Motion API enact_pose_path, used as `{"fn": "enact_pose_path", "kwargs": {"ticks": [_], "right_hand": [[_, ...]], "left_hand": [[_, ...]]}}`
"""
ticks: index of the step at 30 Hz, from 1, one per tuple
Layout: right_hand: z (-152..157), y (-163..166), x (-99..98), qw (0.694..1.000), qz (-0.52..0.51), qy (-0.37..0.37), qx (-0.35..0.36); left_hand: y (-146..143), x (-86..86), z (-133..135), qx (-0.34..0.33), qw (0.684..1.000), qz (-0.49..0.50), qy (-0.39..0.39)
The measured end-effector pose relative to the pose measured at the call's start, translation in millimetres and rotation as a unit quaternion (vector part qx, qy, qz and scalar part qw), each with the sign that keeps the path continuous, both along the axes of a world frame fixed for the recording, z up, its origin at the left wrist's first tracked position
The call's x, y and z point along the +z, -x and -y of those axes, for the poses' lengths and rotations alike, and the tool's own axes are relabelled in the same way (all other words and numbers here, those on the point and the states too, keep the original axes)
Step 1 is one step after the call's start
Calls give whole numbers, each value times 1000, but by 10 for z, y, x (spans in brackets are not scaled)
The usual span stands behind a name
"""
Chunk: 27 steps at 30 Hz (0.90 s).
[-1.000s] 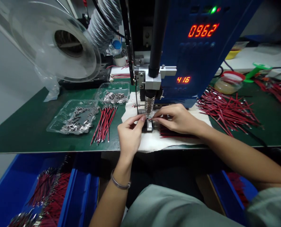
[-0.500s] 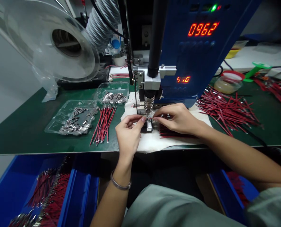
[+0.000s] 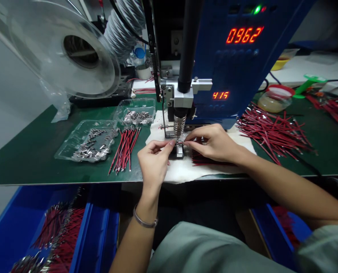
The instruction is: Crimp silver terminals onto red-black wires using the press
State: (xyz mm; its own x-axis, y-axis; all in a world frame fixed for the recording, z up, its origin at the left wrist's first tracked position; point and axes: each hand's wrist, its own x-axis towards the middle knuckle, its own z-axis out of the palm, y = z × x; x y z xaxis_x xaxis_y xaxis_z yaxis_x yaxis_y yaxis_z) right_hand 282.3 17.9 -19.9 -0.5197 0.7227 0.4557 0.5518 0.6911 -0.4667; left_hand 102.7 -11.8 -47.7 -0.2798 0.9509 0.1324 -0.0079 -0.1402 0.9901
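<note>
Readouts on blue machine [image 3: 242, 68]: upper "0962", lower "415", red digits; green lamp lit above.

Your left hand [image 3: 153, 163] and right hand [image 3: 214, 142] meet at fixture [image 3: 179, 149] under spring tip [image 3: 179, 127], 12 o'clock of your wrists. Each hand's fingertips pinched together on small part at fixture; part itself too small to tell.

Surface: green mat [image 3: 29, 151], white cloth [image 3: 186, 170] under fixture. Red wires [image 3: 124, 148] at 9 o'clock of hands; terminal tray [image 3: 86, 142] beyond. Loose wire heap [image 3: 274, 132] at 3 o'clock. Clear reel [image 3: 63, 49] at 10 o'clock. Blue bins [image 3: 95, 235] below bench edge.

Part between fingertips [image 3: 172, 143] too small
</note>
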Motion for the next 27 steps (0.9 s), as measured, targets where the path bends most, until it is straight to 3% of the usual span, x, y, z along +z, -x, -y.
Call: {"fn": "enact_pose_path", "kwargs": {"ticks": [17,27], "right_hand": [[47,61,-16,999,-10,-15,-47],[76,97,11,997,-27,27,-67]], "left_hand": [[8,-32,-7,-13,1000,-4,-6],[7,-19,-5,-10,1000,-5,-1]]}}
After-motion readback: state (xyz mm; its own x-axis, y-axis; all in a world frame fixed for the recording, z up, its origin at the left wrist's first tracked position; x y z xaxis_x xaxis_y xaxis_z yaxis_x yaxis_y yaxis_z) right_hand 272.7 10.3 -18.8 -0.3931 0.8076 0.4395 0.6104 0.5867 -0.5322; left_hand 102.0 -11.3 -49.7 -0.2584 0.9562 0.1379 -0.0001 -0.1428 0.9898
